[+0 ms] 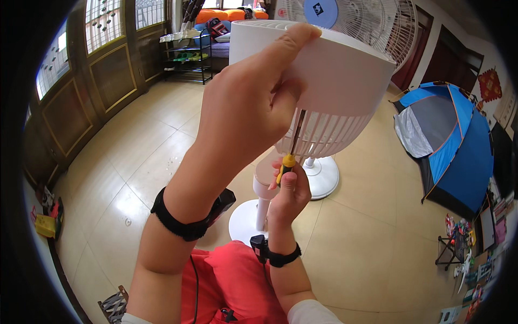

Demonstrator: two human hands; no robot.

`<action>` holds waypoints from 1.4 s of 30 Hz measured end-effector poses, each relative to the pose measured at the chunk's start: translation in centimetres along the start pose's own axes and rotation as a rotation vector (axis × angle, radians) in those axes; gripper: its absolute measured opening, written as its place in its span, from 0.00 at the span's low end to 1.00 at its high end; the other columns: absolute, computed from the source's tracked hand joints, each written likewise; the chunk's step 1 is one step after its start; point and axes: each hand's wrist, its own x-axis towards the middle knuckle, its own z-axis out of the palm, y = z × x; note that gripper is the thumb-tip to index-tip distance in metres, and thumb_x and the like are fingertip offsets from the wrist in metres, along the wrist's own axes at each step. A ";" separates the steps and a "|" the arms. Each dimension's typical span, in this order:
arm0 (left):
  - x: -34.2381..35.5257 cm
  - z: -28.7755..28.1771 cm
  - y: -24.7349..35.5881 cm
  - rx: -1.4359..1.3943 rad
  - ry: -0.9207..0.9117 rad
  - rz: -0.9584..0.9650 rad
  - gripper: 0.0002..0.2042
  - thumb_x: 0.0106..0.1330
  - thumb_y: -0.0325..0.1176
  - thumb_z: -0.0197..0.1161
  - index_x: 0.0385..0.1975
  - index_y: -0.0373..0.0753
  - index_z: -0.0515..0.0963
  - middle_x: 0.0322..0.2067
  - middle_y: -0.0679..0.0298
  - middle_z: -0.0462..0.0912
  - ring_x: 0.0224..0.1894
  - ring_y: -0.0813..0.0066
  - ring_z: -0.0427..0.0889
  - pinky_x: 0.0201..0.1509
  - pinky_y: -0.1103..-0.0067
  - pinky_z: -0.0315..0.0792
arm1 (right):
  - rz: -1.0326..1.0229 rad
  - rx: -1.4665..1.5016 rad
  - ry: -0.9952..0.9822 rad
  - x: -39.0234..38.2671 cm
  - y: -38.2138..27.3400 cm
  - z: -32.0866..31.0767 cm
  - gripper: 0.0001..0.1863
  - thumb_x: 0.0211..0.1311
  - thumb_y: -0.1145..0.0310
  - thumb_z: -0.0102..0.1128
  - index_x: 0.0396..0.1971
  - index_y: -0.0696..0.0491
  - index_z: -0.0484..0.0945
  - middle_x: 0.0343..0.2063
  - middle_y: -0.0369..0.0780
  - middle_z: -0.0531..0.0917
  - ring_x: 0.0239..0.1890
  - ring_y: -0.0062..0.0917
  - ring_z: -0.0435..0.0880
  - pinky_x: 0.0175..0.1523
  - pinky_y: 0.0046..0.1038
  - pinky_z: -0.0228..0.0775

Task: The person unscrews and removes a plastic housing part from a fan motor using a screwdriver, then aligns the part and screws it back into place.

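A person's left hand (pixel 248 92), partly open, clasps the white fan (pixel 345 78) in front of the body, apparently to steady it; the right hand (pixel 290 198) curls closed around a screwdriver (pixel 289 161), shaft angled up along the slats (pixel 337 132), seemingly for access from below.

Lit brightly by daylight through windows (pixel 103 20) at upper left, washed nearly white in places. Reflected as a pale glare patch on the glossy floor (pixel 129 204). Shaded softly across the near side of the fan (pixel 342 81), crisp at center. Bowed by fisheye along the doors (pixel 112 89), softened toward the edges, blackened around the rounded rim.
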 end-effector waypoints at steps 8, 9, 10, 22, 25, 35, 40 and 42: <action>-0.3 0.0 0.4 -0.011 -0.007 -0.008 0.30 0.52 0.14 0.55 0.57 0.44 0.71 0.17 0.72 0.59 0.20 0.88 0.57 0.25 0.90 0.56 | -0.448 -0.491 0.188 -0.9 1.5 0.4 0.25 0.63 0.56 0.58 0.46 0.60 0.60 0.35 0.38 0.67 0.32 0.17 0.66 0.36 0.18 0.59; -0.2 0.0 0.4 -0.008 -0.006 -0.008 0.30 0.52 0.14 0.55 0.57 0.44 0.71 0.17 0.72 0.59 0.20 0.88 0.57 0.25 0.90 0.56 | -0.430 -0.470 0.227 -1.1 1.6 0.6 0.24 0.62 0.58 0.60 0.44 0.59 0.61 0.33 0.37 0.67 0.31 0.16 0.66 0.35 0.18 0.59; -0.1 0.0 0.4 -0.002 -0.004 0.007 0.29 0.52 0.14 0.55 0.57 0.44 0.71 0.17 0.72 0.60 0.20 0.88 0.57 0.25 0.90 0.56 | -0.407 -0.302 0.222 -1.0 1.1 1.4 0.22 0.61 0.59 0.61 0.43 0.58 0.62 0.32 0.37 0.68 0.29 0.15 0.66 0.34 0.18 0.60; 0.1 0.6 -0.1 0.011 0.014 0.061 0.29 0.51 0.14 0.55 0.57 0.43 0.70 0.17 0.69 0.62 0.20 0.87 0.60 0.25 0.89 0.60 | 0.907 1.219 -0.803 3.6 1.0 -3.2 0.22 0.58 0.54 0.61 0.35 0.58 0.67 0.23 0.38 0.70 0.17 0.16 0.62 0.19 0.16 0.51; 0.1 0.4 -0.1 0.062 0.010 0.046 0.30 0.51 0.14 0.55 0.57 0.43 0.70 0.17 0.68 0.62 0.20 0.86 0.61 0.26 0.89 0.60 | 0.587 0.865 -0.497 2.1 -0.2 -2.6 0.21 0.57 0.57 0.63 0.37 0.58 0.66 0.25 0.38 0.71 0.18 0.16 0.62 0.19 0.17 0.53; -0.1 0.3 0.5 0.035 0.008 0.039 0.30 0.52 0.14 0.56 0.58 0.43 0.70 0.18 0.69 0.60 0.20 0.87 0.59 0.26 0.90 0.58 | -0.809 -0.802 0.241 0.5 1.9 -0.5 0.18 0.57 0.70 0.63 0.41 0.62 0.67 0.33 0.44 0.78 0.31 0.28 0.76 0.35 0.25 0.69; -0.1 0.3 0.4 0.021 -0.006 0.031 0.29 0.52 0.15 0.56 0.57 0.43 0.71 0.17 0.71 0.59 0.20 0.87 0.58 0.26 0.90 0.58 | -0.370 -0.226 0.149 -0.2 1.1 0.3 0.16 0.60 0.64 0.62 0.38 0.60 0.69 0.27 0.39 0.75 0.24 0.21 0.71 0.28 0.20 0.63; -0.1 0.6 0.4 0.017 0.002 0.022 0.29 0.51 0.15 0.56 0.57 0.43 0.71 0.17 0.71 0.59 0.20 0.87 0.58 0.26 0.90 0.58 | 0.128 0.489 -0.181 0.4 0.3 -0.8 0.18 0.60 0.58 0.61 0.35 0.59 0.70 0.21 0.37 0.71 0.17 0.17 0.63 0.21 0.19 0.54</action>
